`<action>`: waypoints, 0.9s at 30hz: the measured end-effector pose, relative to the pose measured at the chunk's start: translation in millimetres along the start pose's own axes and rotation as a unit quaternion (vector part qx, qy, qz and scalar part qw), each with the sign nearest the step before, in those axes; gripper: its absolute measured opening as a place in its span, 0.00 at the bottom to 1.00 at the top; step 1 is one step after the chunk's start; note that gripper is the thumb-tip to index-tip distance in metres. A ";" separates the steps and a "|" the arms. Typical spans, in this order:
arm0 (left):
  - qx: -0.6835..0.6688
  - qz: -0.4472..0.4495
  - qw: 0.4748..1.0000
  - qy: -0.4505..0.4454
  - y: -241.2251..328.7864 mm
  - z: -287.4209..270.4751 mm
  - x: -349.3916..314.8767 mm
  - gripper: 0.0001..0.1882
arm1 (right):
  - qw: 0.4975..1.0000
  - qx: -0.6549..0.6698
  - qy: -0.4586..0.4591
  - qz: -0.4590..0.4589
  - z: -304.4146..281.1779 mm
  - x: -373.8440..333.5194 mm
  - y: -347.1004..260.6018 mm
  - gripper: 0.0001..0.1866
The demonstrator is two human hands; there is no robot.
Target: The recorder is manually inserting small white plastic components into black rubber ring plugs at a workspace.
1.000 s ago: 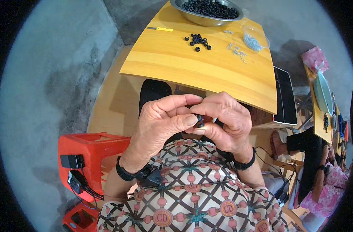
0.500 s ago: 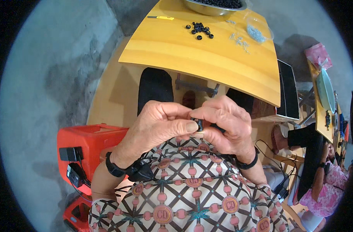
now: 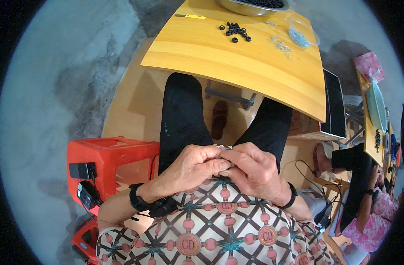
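Note:
My left hand (image 3: 194, 164) and my right hand (image 3: 258, 171) meet low over my lap, in front of my patterned top. The thumbs and fingers of both are pinched together at the tips. A small black part, plain between them a moment ago, is now almost wholly covered by the fingers. Beyond my knees stands a yellow wooden table (image 3: 228, 57). Several similar round black parts (image 3: 235, 31) lie on it in a loose cluster. Small silvery metal pieces (image 3: 280, 45) are scattered to their right, beside a clear tub (image 3: 300, 37) of the same pieces.
At the table's far edge is a metal bowl (image 3: 250, 9) of black parts; a yellow-handled knife (image 3: 194, 17) lies left. A red stool (image 3: 116, 148) with black devices stands at my left. On the right are a black box (image 3: 333, 104), cables, a green basin (image 3: 376, 108) and a seated person (image 3: 376, 216).
Both hands have come down and closer to my body, still pinched together. The black part between the fingertips has gone out of sight. The view has shifted slightly.

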State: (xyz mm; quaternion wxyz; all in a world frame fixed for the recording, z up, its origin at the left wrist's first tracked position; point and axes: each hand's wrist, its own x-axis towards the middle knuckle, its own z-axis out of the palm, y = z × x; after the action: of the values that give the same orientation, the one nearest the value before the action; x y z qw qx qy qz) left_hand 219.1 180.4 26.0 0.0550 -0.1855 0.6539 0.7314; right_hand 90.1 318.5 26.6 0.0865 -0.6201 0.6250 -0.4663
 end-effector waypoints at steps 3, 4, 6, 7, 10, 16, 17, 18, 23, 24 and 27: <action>-0.004 -0.010 1.000 -0.008 -6.8 -0.8 2.6 0.12 | 0.999 -0.035 -0.032 0.021 3.9 -5.9 2.1 0.17; 0.001 -0.038 0.999 -0.009 -6.0 -2.6 4.2 0.12 | 0.997 -0.047 -0.047 0.039 4.8 -7.2 2.5 0.17; 0.004 -0.067 0.998 -0.010 -6.5 -4.3 5.8 0.12 | 0.997 -0.039 -0.049 0.043 4.1 -6.4 2.7 0.17; -0.003 -0.052 0.999 -0.016 -8.1 -4.5 5.9 0.12 | 0.997 -0.030 -0.051 0.046 4.0 -5.9 3.0 0.18; 0.001 -0.055 0.998 -0.020 -8.9 -4.4 4.2 0.12 | 0.997 -0.006 -0.056 0.047 4.8 -7.5 6.6 0.16; 0.041 -0.106 0.992 -0.051 -10.5 -7.1 -3.1 0.13 | 0.994 -0.017 -0.092 0.061 2.0 -14.1 -0.4 0.15; 0.041 -0.058 0.996 -0.056 -18.6 -7.2 -4.8 0.13 | 0.993 -0.015 -0.095 0.064 0.9 -14.1 -2.6 0.15; 0.040 -0.061 0.996 -0.060 -13.5 -6.6 -7.1 0.13 | 0.993 -0.005 -0.096 0.063 -0.6 -14.1 -4.6 0.15; 0.007 -0.066 0.997 -0.047 -17.5 -5.0 -12.4 0.13 | 0.994 0.032 -0.086 0.065 2.1 -15.2 -6.4 0.15; 0.025 -0.029 0.999 -0.033 -20.5 -2.9 -12.4 0.12 | 0.994 0.040 -0.077 0.063 2.6 -16.6 -5.7 0.15; 0.048 -0.026 0.998 -0.035 -15.3 -1.3 -11.8 0.11 | 0.995 0.049 -0.071 0.047 4.2 -18.0 0.7 0.14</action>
State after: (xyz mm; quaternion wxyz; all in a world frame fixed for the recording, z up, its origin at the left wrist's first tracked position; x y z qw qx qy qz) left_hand 235.2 183.1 15.7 0.1060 -0.1739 0.6811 0.7033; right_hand 96.4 331.7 15.3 0.1829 -0.6168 0.6220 -0.4464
